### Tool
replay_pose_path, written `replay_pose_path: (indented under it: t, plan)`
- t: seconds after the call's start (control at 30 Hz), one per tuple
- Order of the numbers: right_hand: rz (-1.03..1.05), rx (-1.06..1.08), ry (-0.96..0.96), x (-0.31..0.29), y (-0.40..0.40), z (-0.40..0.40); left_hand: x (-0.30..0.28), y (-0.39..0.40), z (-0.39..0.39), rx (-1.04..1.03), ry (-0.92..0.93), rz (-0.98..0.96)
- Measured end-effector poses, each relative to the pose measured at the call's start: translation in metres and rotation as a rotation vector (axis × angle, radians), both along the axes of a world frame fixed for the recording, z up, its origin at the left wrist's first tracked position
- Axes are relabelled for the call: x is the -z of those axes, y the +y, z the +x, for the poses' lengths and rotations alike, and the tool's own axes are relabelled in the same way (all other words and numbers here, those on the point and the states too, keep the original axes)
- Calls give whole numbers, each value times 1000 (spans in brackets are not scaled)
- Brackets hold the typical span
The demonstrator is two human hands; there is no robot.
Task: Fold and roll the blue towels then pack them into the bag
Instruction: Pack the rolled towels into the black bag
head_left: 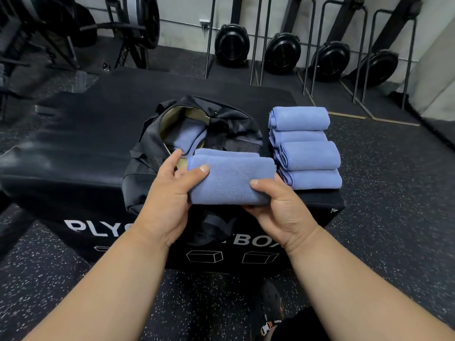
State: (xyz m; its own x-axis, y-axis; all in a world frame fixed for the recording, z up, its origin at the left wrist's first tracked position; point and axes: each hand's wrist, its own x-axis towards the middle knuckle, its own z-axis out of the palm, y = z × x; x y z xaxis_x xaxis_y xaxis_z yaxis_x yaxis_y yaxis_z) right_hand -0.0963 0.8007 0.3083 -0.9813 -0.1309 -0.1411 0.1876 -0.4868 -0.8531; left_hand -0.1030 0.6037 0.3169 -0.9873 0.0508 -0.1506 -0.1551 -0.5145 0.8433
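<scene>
A rolled blue towel [231,179] is held in the air over the near side of a black duffel bag [236,129]. My left hand [170,190] grips its left end, thumb on top. My right hand [278,207] grips its right end from below, thumb on the front. The bag lies open on a black plyo box [73,148], and another blue towel [186,137] lies inside its tan-lined opening. To the right of the bag, several rolled blue towels [307,146] lie in a row on the box.
The box stands on speckled rubber gym floor [394,193]. Black fan-wheel machines [283,52] stand upright along the back wall, and a weight rack [133,30] is at the back left. My shoe [269,306] shows at the bottom.
</scene>
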Motion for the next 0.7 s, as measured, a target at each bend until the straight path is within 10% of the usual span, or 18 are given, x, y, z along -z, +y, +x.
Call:
replay_pose_path:
  t: [0.5, 0.7]
  plan:
    - [519, -103, 21, 6, 14, -7, 15, -13, -12, -148, 145, -582]
    - [578, -45, 70, 11, 14, -14, 24, -21, -21, -257, 283, -1252]
